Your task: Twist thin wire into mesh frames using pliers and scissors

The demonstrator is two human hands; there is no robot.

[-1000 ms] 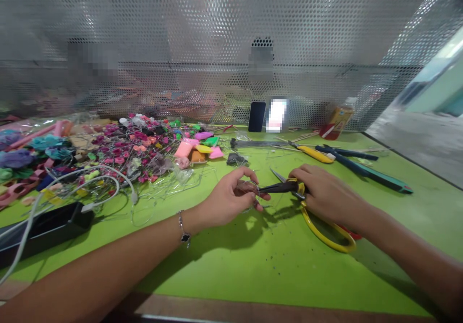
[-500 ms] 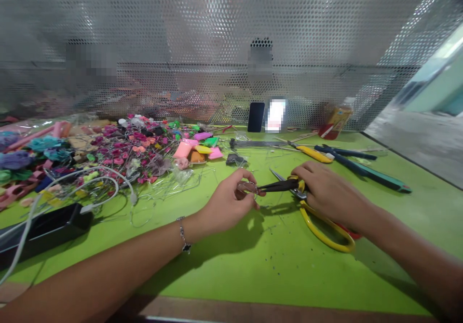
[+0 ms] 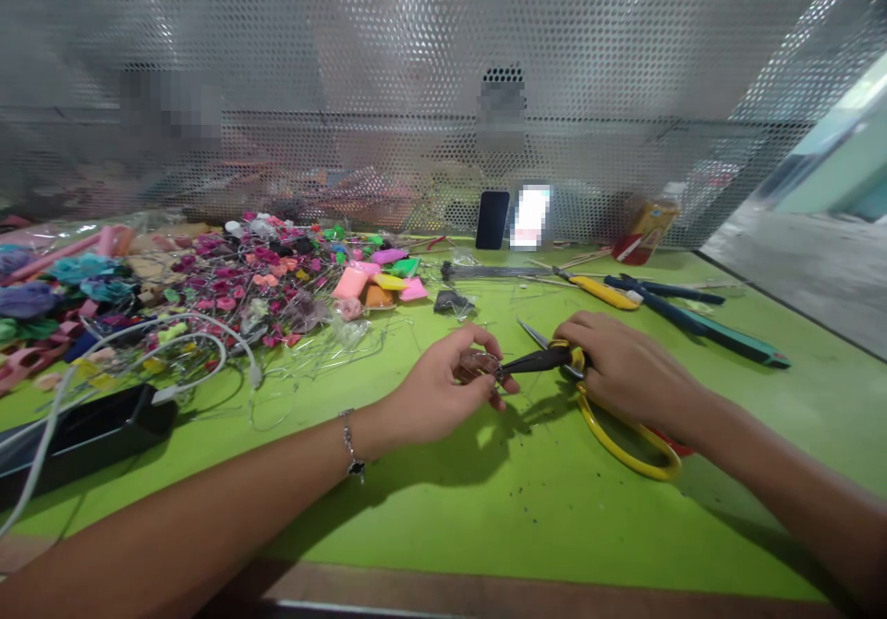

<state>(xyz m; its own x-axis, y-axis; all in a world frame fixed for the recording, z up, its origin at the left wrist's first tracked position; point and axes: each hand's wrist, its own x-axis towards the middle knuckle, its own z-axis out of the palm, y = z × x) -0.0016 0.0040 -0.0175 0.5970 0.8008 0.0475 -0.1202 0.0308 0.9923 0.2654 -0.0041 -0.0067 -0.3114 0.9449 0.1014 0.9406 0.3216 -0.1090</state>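
Observation:
My left hand (image 3: 440, 388) is closed, thumb and fingers pinching a thin, shiny bent wire (image 3: 493, 358) above the green table. My right hand (image 3: 620, 360) grips a pair of needle-nose pliers (image 3: 539, 360) with black jaws and yellow handles. The jaw tips meet the wire beside my left fingertips; the exact bite is too small to make out. Under my right hand lies a pair of scissors (image 3: 627, 457) with yellow loop handles, its blades pointing away and partly covered by the pliers and hand.
Left on the table (image 3: 430, 527) is a heap of wire-stemmed clay flowers (image 3: 249, 277), plus bright clay packets (image 3: 350, 284), a black box (image 3: 83, 453) and a white cable (image 3: 214, 337). Wire cutters (image 3: 602, 292), a green-handled cutter knife (image 3: 741, 346), a phone (image 3: 492, 220) and a bottle (image 3: 648, 229) stand or lie behind.
My left hand has turned slightly, and the wire with the pliers' tips has shifted a little right and down. Both hands keep their hold.

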